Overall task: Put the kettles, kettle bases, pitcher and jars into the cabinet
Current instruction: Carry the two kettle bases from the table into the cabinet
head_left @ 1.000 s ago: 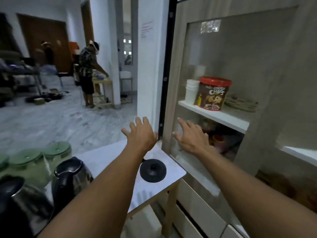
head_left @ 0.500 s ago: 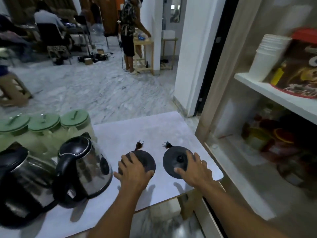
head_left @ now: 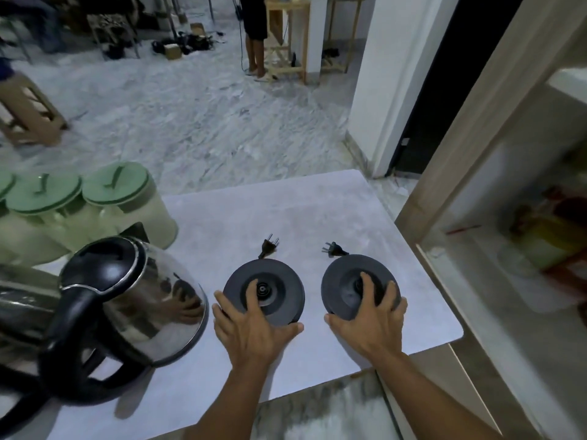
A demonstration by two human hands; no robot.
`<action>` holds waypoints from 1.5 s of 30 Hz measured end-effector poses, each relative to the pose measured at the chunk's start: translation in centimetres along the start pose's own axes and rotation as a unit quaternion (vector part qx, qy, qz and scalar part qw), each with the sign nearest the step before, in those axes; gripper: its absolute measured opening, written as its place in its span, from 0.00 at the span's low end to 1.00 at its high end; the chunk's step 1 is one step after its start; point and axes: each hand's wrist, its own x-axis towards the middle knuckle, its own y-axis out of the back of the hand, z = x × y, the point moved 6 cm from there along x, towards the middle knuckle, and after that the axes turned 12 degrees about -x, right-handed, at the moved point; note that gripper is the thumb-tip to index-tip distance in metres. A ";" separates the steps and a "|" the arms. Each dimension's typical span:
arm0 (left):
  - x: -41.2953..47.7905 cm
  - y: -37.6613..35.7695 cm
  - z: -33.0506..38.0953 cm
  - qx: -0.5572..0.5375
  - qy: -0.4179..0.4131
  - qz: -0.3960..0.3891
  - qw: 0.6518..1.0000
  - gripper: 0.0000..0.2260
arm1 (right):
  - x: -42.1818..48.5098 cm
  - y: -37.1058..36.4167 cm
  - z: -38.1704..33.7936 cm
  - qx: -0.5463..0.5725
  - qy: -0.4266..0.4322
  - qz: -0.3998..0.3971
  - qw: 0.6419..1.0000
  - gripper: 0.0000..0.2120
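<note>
Two round black kettle bases lie side by side on the white table point(head_left: 286, 211), each with a short cord and plug at its far edge. My left hand point(head_left: 254, 328) grips the left kettle base point(head_left: 276, 277), thumb at its near rim and fingers over the top. The right kettle base point(head_left: 341, 281) is gripped the same way by my right hand point(head_left: 365, 325). A steel kettle point(head_left: 133, 296) with a black handle stands to the left, a second kettle point(head_left: 16, 306) beside it. Behind them are green-lidded jars point(head_left: 117, 188). The cabinet point(head_left: 444, 173) stands at the right.
Blurred packets lie on the cabinet's lower shelf point(head_left: 495, 281). A white pillar point(head_left: 381, 90) rises behind the table's far right corner. A person point(head_left: 254, 33) stands by a wooden stand on the marble floor, and a wooden stool point(head_left: 25, 115) is at far left.
My hands came down from the cabinet front to the table and settled on the two kettle bases, fingers closing round them. The view tilted downward.
</note>
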 end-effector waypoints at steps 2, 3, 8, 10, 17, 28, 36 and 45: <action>-0.1 0.2 0.2 -0.021 0.001 0.017 1.000 0.53 | -0.2 0.2 -0.1 0.010 -0.001 0.024 1.000 0.48; -0.3 0.3 0.3 -0.026 0.001 0.026 0.999 0.51 | -0.3 0.2 -0.1 0.015 -0.003 0.029 0.999 0.48; -1.3 1.1 0.6 0.009 0.004 0.045 0.999 0.47 | -1.5 0.1 -0.1 0.017 -0.008 0.014 1.000 0.47; -2.0 1.4 0.4 0.021 0.014 0.050 0.998 0.47 | -2.1 0.0 0.0 0.018 -0.008 0.009 1.000 0.47; -4.6 1.8 -0.4 0.023 0.007 0.065 0.998 0.46 | -4.0 0.2 0.3 0.007 -0.003 0.003 1.000 0.48; -4.0 -0.3 -1.1 0.072 0.036 -0.051 0.995 0.58 | -4.6 -0.9 0.2 0.020 -0.008 -0.007 1.000 0.47; -5.0 0.1 0.5 0.042 -0.009 0.013 0.999 0.45 | -4.7 -0.8 0.8 0.020 -0.027 -0.003 0.999 0.47; -5.9 0.9 0.8 0.061 -0.014 0.031 0.998 0.45 | -5.7 0.9 2.2 -0.005 -0.019 0.006 1.000 0.50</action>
